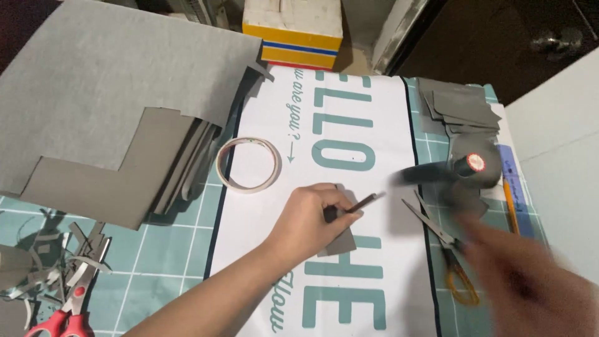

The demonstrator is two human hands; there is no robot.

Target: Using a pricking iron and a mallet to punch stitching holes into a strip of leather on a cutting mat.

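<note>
My left hand (pixel 309 219) grips a slim dark tool (pixel 357 205), a pen or a knife, with its tip pointing right. Under that hand a small grey card piece (pixel 343 242) lies on a white sheet with teal letters (pixel 349 125). My right hand (pixel 521 274) is a blur at the lower right, just past the yellow-handled scissors (pixel 450 257); whether it holds anything cannot be made out. A dark blurred object with a round red and white end (pixel 465 167) sits above the scissors.
A ring of tape (pixel 248 164) lies left of my left hand. Large grey card sheets (pixel 112 93) cover the upper left, and cut grey pieces (pixel 463 103) are stacked at the upper right. Red-handled scissors (pixel 62 315) and scraps sit at the lower left on a teal mat (pixel 168 249).
</note>
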